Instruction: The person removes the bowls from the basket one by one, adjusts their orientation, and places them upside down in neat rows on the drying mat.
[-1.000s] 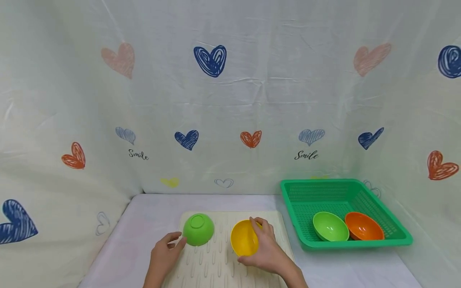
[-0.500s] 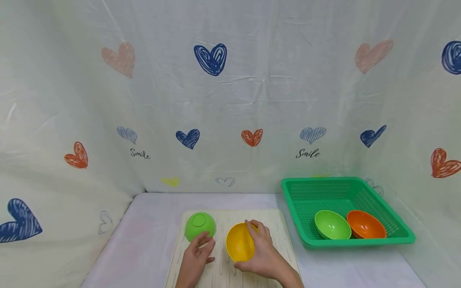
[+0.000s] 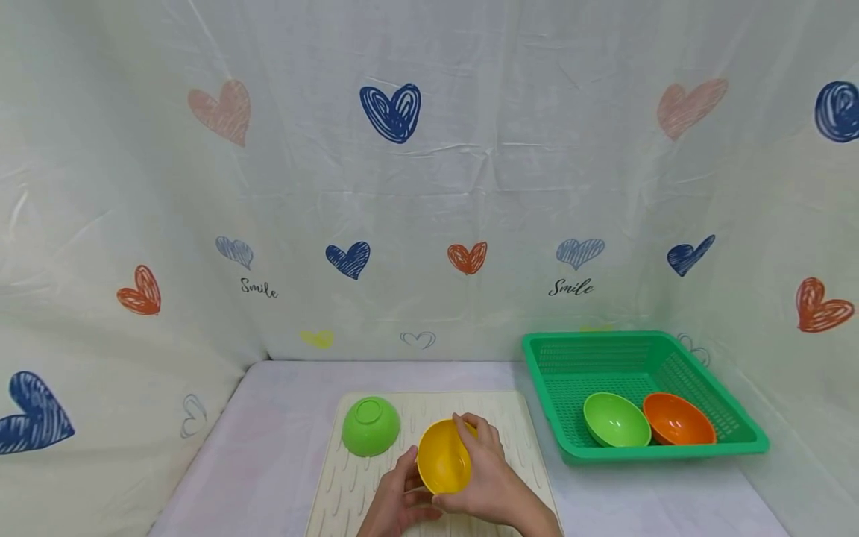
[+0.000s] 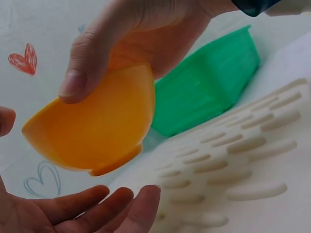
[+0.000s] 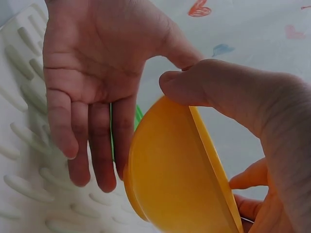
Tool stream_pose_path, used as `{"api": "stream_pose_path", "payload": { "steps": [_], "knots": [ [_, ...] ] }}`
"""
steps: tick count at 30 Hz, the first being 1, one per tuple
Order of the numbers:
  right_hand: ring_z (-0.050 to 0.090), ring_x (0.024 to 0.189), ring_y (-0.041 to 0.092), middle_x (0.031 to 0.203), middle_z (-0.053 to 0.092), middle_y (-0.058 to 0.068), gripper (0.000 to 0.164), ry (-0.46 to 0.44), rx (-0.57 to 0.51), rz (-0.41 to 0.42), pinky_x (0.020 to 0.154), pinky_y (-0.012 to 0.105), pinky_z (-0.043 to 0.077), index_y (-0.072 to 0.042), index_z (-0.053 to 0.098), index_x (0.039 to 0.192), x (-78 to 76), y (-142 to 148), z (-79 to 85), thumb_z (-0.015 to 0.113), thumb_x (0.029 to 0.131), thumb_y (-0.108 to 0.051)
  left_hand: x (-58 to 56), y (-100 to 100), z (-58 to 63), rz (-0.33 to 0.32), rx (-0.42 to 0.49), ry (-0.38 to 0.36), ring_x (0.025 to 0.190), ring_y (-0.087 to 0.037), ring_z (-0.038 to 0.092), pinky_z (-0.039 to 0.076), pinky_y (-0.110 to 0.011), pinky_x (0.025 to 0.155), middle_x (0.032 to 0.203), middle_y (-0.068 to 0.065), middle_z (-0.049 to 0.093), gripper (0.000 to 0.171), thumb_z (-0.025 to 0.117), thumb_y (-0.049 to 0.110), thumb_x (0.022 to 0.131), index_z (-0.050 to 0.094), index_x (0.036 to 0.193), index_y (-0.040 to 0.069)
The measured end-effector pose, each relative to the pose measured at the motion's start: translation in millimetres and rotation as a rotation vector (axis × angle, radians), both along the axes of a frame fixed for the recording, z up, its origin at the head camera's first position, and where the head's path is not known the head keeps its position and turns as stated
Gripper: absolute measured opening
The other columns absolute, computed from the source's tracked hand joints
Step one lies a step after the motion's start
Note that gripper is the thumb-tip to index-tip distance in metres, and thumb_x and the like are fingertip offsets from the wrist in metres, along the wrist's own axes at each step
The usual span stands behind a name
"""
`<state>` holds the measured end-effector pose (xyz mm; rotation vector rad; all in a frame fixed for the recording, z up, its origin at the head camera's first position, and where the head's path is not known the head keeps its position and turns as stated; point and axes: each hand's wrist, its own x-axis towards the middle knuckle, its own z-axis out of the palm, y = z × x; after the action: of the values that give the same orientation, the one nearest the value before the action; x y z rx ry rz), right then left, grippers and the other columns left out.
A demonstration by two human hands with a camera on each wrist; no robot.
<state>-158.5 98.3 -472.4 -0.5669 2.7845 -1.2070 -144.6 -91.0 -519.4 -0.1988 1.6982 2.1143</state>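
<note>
A yellow bowl [image 3: 443,456] is held tilted above the ribbed cream mat [image 3: 335,477], its inside toward the head camera. My right hand [image 3: 488,477] grips it across the rim, thumb on one side and fingers on the other. Beside the bowl's left side is my left hand [image 3: 400,498], palm turned to it. In the left wrist view, the left fingers [image 4: 146,206] reach loosely extended beneath the bowl's foot, with a gap between. The right wrist view shows the left palm open behind the bowl. An upside-down green bowl [image 3: 370,426] rests on the mat's back left.
A green plastic basket [image 3: 570,358] stands at the right of the white-covered table [image 3: 268,418]. In it lie a light green bowl [image 3: 616,421] and an orange bowl [image 3: 679,420]. A white curtain [image 3: 416,194] printed with hearts rises behind and at both sides.
My left hand has left the upside-down green bowl and moved right to the yellow bowl. My right hand has brought the yellow bowl slightly left and nearer.
</note>
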Motion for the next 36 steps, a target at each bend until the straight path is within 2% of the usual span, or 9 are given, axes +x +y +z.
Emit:
{"api": "stream_pose_path", "payload": {
  "steps": [4,13,18,21,24,27,31,33,36],
  "knots": [
    [0.038,0.133,0.035,0.154,0.034,0.017,0.114,0.004,0.005,0.008,0.092,0.053,0.054,-0.006,0.039,0.157,0.4,0,0.8,0.092,0.065,-0.045,1.2,3,-1.4,-0.015,0.022,-0.006,0.087,-0.017,0.069,0.062,-0.035,0.08,0.107,-0.008,0.072,0.085,0.039,0.069,0.101,0.059,0.136,-0.006],
    [0.037,0.136,0.038,0.154,0.034,0.019,0.116,0.018,-0.006,0.02,0.094,0.058,0.052,-0.003,0.038,0.157,1.5,1,1.6,0.093,0.064,-0.045,2.4,4,-2.7,-0.039,0.09,-0.001,0.089,-0.016,0.067,0.062,-0.033,0.083,0.11,-0.009,0.071,0.084,0.04,0.065,0.102,0.055,0.137,-0.01],
    [0.038,0.135,0.036,0.155,0.033,0.017,0.117,0.015,-0.005,0.034,0.094,0.055,0.052,-0.005,0.035,0.159,2.8,3,3.4,0.093,0.067,-0.049,-0.4,1,-3.8,-0.017,0.083,0.031,0.097,-0.017,0.07,0.062,-0.034,0.087,0.117,-0.012,0.073,0.082,0.042,0.061,0.104,0.052,0.141,-0.011],
    [0.039,0.135,0.036,0.157,0.031,0.017,0.116,-0.005,-0.029,0.043,0.096,0.058,0.052,-0.009,0.032,0.161,2.8,5,7.1,0.09,0.07,-0.054,-2.7,-3,0.0,0.012,0.051,0.061,0.098,-0.018,0.072,0.062,-0.035,0.086,0.118,-0.014,0.073,0.077,0.045,0.055,0.105,0.053,0.141,-0.012],
    [0.038,0.14,0.04,0.161,0.028,0.016,0.113,-0.031,-0.073,0.026,0.099,0.066,0.05,-0.015,0.029,0.162,2.7,7,12.6,0.087,0.075,-0.057,-5.3,-7,7.8,0.049,-0.024,0.1,0.094,-0.019,0.075,0.063,-0.036,0.083,0.115,-0.012,0.074,0.07,0.051,0.05,0.105,0.056,0.138,-0.011],
    [0.033,0.147,0.042,0.166,0.024,0.014,0.11,-0.049,-0.113,-0.017,0.103,0.072,0.044,-0.021,0.027,0.164,2.8,11,18.8,0.085,0.077,-0.057,-6.7,-11,19.3,0.094,-0.115,0.157,0.092,-0.022,0.076,0.064,-0.039,0.079,0.119,-0.012,0.07,0.065,0.061,0.046,0.102,0.056,0.139,-0.008],
    [0.027,0.152,0.039,0.17,0.019,0.009,0.112,-0.057,-0.15,-0.067,0.108,0.076,0.037,-0.027,0.023,0.165,3.2,17,26.5,0.086,0.076,-0.056,-5.6,-16,35.2,0.165,-0.274,0.298,0.098,-0.026,0.075,0.065,-0.039,0.074,0.133,-0.02,0.062,0.063,0.076,0.038,0.093,0.058,0.14,0.0],
    [0.027,0.153,0.038,0.17,0.017,0.008,0.113,-0.053,-0.161,-0.078,0.109,0.076,0.036,-0.03,0.02,0.165,3.0,20,28.9,0.085,0.076,-0.057,-4.2,-17,42.3,0.207,-0.398,0.39,0.102,-0.028,0.073,0.064,-0.04,0.077,0.137,-0.02,0.061,0.064,0.082,0.036,0.088,0.06,0.138,0.004],
    [0.028,0.152,0.036,0.171,0.015,0.005,0.115,-0.036,-0.17,-0.089,0.109,0.073,0.038,-0.034,0.016,0.165,2.4,24,30.5,0.086,0.076,-0.057,-2.5,-18,50.5,0.255,-0.528,0.493,0.111,-0.031,0.069,0.064,-0.036,0.076,0.137,-0.013,0.061,0.063,0.088,0.033,0.081,0.063,0.135,0.012]
  ]
}}
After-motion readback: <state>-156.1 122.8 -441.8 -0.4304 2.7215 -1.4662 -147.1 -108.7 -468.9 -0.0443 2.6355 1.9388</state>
